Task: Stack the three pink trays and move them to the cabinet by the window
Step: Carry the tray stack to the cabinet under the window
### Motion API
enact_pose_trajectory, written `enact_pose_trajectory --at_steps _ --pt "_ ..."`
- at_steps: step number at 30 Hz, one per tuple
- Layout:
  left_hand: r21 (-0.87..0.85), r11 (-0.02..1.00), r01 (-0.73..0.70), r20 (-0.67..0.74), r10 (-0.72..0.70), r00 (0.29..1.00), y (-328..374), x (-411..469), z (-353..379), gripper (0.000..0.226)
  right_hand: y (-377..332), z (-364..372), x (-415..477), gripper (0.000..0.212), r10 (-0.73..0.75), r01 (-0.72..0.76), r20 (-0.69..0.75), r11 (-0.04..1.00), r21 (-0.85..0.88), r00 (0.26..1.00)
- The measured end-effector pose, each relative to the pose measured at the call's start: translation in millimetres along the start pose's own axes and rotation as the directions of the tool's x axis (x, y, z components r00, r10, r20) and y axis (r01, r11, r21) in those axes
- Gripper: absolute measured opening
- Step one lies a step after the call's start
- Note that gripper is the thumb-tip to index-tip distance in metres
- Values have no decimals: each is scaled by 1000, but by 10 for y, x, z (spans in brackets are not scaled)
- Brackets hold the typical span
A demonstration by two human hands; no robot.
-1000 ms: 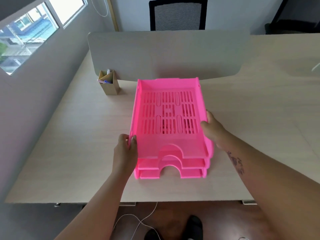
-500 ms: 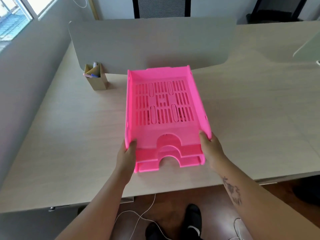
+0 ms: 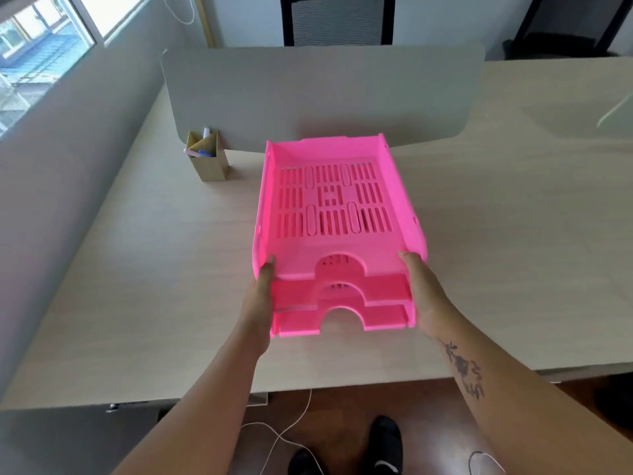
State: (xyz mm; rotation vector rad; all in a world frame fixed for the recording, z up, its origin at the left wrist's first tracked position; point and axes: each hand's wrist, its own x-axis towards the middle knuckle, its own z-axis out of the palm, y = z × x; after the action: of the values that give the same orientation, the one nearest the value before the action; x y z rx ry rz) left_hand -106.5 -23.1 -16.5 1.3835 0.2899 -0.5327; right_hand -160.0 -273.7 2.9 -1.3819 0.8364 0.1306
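Three pink slotted trays [image 3: 334,200] sit nested in one stack on the pale wooden desk [image 3: 154,269], their arched front cut-outs facing me. My left hand [image 3: 258,299] grips the stack's front left corner, thumb on the top tray's rim. My right hand [image 3: 423,293] grips the front right corner the same way. The stack's front end looks slightly raised; I cannot tell whether its back end rests on the desk.
A cardboard pen holder [image 3: 207,156] stands left of the trays by a grey divider panel [image 3: 322,90]. A window [image 3: 37,46] is at the far left, a black chair [image 3: 337,18] behind the divider. White cables [image 3: 284,437] lie on the floor near my shoes.
Both hands slid from the stack's sides down to its front corners. The stack's front has tipped up a little toward me.
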Motion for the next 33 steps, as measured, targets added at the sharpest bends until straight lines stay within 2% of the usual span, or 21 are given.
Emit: enact_pose_trajectory --at_steps 4,7,10,14,17,20,22,24,26,29,33 --pt "-71 997 -35 -39 32 999 261 -59 53 80 -232 40 -44 65 -48 48 10 998 41 999" --pt "-106 991 -85 -82 76 994 472 -81 93 75 -481 65 -25 55 -109 105 66 992 67 992" --pt "-129 980 -153 -151 133 980 671 -128 155 77 -748 75 66 58 -173 166 151 984 61 973" --pt "-169 952 -254 -310 194 931 822 -253 209 78 -1059 177 256 54 -225 231 305 973 17 925" --pt "-205 925 -321 -466 196 863 783 -462 229 78 -1224 332 321 51 -216 244 419 970 -13 882" --pt "-228 896 -381 -629 163 760 708 -792 208 81 -1269 547 269 51 -162 224 544 973 -48 823" --pt "-236 868 -437 -722 145 677 628 -1110 181 66 -1233 737 153 52 -100 208 632 973 -98 769" --pt "-239 841 -485 -806 106 582 491 -1483 123 65 -1139 946 -33 53 -38 202 715 968 -146 698" --pt "-230 823 -520 -888 41 458 321 -1895 75 71 -1009 1154 -291 54 30 215 801 956 -197 598" --pt "-195 768 -611 -967 -47 250 -6 -2561 68 69 -748 1437 -779 53 110 291 909 926 -240 401" --pt "-105 717 -689 -994 -78 70 -494 -3471 232 79 -295 1705 -1569 46 205 371 970 897 -241 134"
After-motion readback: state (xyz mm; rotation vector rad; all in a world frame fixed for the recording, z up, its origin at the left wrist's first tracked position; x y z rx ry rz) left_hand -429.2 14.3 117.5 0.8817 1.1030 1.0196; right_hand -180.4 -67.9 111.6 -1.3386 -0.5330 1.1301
